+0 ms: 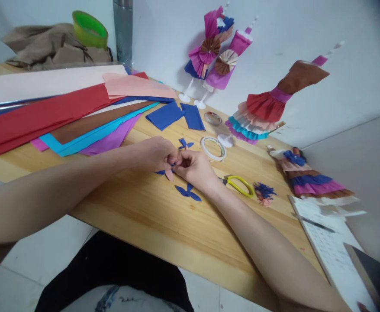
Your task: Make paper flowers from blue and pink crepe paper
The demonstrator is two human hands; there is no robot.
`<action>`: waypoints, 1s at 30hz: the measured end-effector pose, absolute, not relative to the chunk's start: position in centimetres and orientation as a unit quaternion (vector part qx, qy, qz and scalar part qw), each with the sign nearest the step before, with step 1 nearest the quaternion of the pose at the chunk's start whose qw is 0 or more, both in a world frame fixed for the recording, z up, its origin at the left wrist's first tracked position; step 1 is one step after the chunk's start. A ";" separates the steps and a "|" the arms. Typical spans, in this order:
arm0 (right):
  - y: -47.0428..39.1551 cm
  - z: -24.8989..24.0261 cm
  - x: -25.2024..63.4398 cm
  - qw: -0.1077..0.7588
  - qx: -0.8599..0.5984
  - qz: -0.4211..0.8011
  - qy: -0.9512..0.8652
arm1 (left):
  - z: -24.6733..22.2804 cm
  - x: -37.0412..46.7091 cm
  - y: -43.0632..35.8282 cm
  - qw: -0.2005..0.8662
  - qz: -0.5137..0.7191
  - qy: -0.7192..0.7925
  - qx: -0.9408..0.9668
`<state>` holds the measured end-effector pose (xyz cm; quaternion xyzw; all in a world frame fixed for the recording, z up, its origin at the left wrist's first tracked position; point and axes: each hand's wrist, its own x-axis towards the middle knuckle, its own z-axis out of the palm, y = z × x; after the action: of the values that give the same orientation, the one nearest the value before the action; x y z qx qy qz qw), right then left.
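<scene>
My left hand and my right hand meet over the table, fingertips pinched close together. Between them shows a small paper flower, with a pink petal hanging below the fingers and bits of blue; the fingers hide most of it. Just beyond my hands lies a blue paper flower with a touch of pink. Nearer to me, a second blue paper flower rests flat on the wood. Scissors with yellow handles lie beside my right wrist, their blades partly covered by it.
Folded crepe paper in several colours covers the left. Blue paper pieces, a white tape roll and a clear tape roll lie behind. Paper-dressed stands line the wall. Paper scraps and a notebook are right.
</scene>
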<state>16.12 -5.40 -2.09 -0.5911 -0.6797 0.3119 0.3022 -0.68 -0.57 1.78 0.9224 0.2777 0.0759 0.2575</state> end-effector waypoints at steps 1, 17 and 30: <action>-5.3 -2.2 16.2 0.305 -0.587 0.318 -0.679 | 1.7 -0.7 -0.7 0.254 0.079 0.277 0.924; -6.5 -1.4 17.6 0.326 -0.350 0.068 -0.875 | 1.6 -0.6 0.1 0.301 0.071 0.305 0.901; -6.2 -2.1 18.1 0.267 -0.327 -0.041 -0.906 | 1.1 -0.7 -0.1 0.247 0.117 0.267 0.924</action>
<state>18.08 -6.22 -2.11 -0.3269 -0.9058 -0.0407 0.2666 -0.71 -0.14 1.08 0.9242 0.2666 0.1172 0.2471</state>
